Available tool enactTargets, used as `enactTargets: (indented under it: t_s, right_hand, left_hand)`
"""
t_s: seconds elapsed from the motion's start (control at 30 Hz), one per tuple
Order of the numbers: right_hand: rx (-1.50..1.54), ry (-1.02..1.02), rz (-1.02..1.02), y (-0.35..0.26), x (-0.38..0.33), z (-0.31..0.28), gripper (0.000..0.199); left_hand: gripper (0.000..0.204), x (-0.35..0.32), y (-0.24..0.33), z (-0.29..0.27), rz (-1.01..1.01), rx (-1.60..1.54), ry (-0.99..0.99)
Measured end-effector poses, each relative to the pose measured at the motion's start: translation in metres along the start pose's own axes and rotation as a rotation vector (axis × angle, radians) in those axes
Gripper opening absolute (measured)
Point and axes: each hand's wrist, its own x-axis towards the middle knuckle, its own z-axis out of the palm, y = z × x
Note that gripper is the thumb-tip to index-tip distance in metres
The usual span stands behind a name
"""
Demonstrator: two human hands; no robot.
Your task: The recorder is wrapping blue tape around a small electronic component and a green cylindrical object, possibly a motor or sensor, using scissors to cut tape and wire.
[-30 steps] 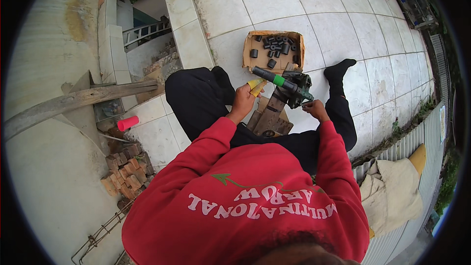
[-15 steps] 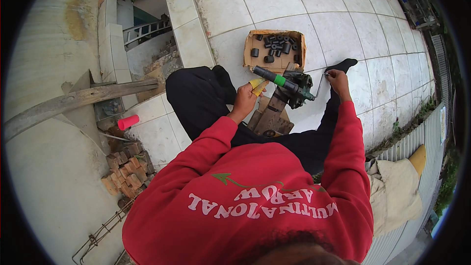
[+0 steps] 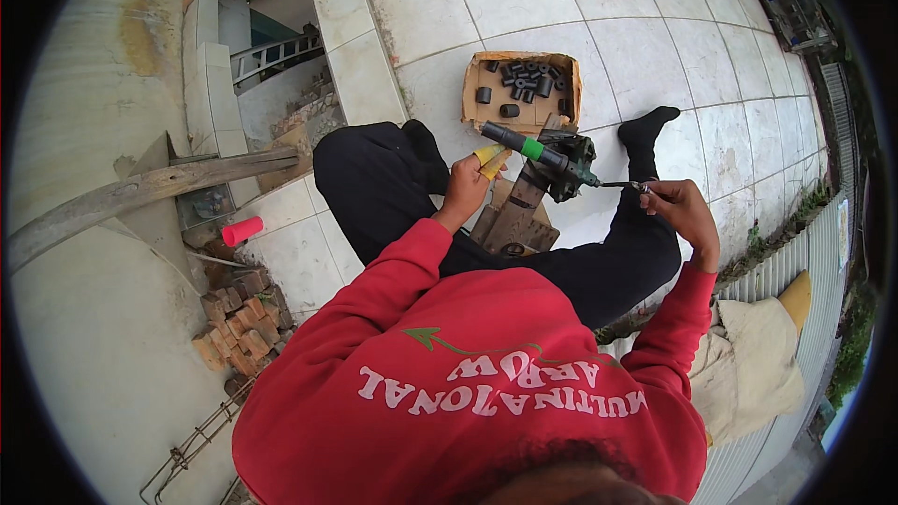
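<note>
A dark hand-cranked machine [image 3: 572,165] stands on a wooden block [image 3: 513,224] between my legs. From it a black cylinder [image 3: 505,137] with a green band [image 3: 532,150] points up to the left. My left hand [image 3: 465,189] is closed on a yellow strip [image 3: 492,161] just below the cylinder; whether the strip touches the cylinder I cannot tell. Out to the right, my right hand [image 3: 681,209] grips the end of the crank handle [image 3: 617,184], its fingers pinched around the knob.
Beyond the machine sits an open cardboard box [image 3: 475,103] with several short black cylindrical pieces [image 3: 528,79]. A red cup-like cylinder [image 3: 243,231] lies at left near stacked bricks [image 3: 243,329]. A wooden pole [image 3: 159,189] crosses the left side. Pale cloth [image 3: 748,369] lies at right.
My right hand has swung the crank handle toward me and to the right. The left hand stays by the cylinder with the yellow strip.
</note>
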Motion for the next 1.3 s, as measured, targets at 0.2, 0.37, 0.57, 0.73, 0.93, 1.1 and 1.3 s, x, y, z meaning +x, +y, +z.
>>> enactTargets:
  t_s: [0.2,0.37,0.57,0.73,0.93,1.1,1.3]
  right_hand:
    - [0.187,-0.396,0.192,0.019,-0.020,0.046,0.017]
    - [0.188,-0.577,0.340,0.086,0.009,0.111,0.014]
    - [-0.084,-0.303,0.237,0.178,0.077,0.154,0.016]
    - [-0.247,-0.004,0.118,0.223,0.143,0.138,0.016]
    - [-0.448,0.274,0.023,0.191,0.191,0.081,0.020]
    - [-0.437,0.434,-0.039,0.131,0.183,0.025,0.023]
    - [-0.343,0.419,-0.142,0.045,0.097,-0.006,0.028]
  left_hand:
    - [0.018,-0.001,0.004,0.001,0.006,-0.001,0.018]
    - [0.017,-0.002,0.005,0.002,0.015,-0.007,0.020]
    - [0.017,-0.003,0.002,0.001,0.014,0.006,0.006]
    - [0.022,-0.005,-0.003,-0.001,-0.019,-0.027,0.000]
    - [0.025,-0.003,-0.002,0.002,0.014,0.044,-0.034]
    - [0.028,-0.003,-0.005,0.002,0.002,0.014,-0.042]
    - [0.030,-0.004,-0.003,0.001,-0.024,-0.005,-0.045]
